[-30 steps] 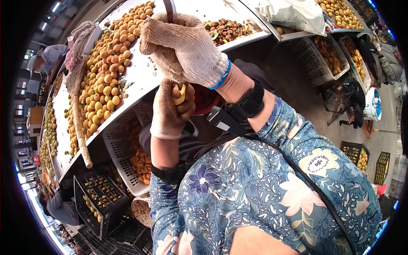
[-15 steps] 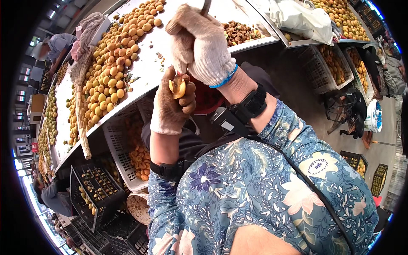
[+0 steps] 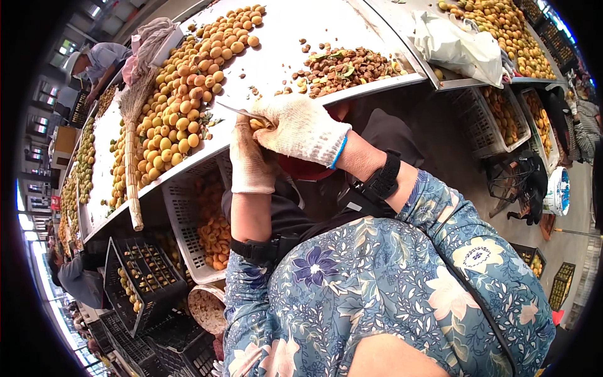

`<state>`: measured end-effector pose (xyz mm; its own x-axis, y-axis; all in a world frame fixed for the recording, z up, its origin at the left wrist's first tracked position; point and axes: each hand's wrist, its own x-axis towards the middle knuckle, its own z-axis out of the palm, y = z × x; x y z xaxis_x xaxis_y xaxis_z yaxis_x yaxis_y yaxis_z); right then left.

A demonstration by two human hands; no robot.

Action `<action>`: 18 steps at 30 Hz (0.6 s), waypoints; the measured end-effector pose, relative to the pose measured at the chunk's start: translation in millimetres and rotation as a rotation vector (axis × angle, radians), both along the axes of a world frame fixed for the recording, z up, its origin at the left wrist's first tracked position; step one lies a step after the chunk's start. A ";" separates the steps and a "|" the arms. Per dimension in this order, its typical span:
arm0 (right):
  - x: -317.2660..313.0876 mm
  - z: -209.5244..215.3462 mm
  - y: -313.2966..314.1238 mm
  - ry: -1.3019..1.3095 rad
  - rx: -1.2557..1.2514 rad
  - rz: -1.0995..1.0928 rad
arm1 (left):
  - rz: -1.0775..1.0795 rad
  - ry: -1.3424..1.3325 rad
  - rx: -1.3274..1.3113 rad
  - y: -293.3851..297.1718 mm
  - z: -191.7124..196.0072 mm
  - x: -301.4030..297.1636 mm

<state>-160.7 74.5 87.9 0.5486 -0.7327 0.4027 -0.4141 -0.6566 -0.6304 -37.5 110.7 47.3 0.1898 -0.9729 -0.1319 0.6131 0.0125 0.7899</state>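
Observation:
Both of my hands wear off-white knit gloves and meet in front of the table edge. My right hand (image 3: 301, 125) is closed around a small knife (image 3: 236, 111), whose thin blade points left over my left hand. My left hand (image 3: 251, 157), its glove stained brown, is closed on an apricot (image 3: 256, 124). Only a yellow-orange bit of that fruit shows; my right hand covers the rest and most of the left fingers. Just beyond my hands, a heap of brown apricot pits (image 3: 352, 68) lies on the white table (image 3: 286, 28).
Whole apricots (image 3: 182, 107) form a long pile on the table's left, with a straw broom (image 3: 132, 163) against it. Below stand a white crate (image 3: 179, 220) of apricot halves and a black crate (image 3: 141, 276). A white sack (image 3: 455, 47) lies at the right. Another person (image 3: 100, 60) is far left.
My right hand has come down from its raised position onto my left hand, and the knife now points left. The split apricot, plainly visible before, is now mostly covered.

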 end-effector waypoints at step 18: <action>-0.6 15.8 -12.7 -0.190 -0.671 -0.221 | 0.061 0.396 0.121 1.3 3.1 27.2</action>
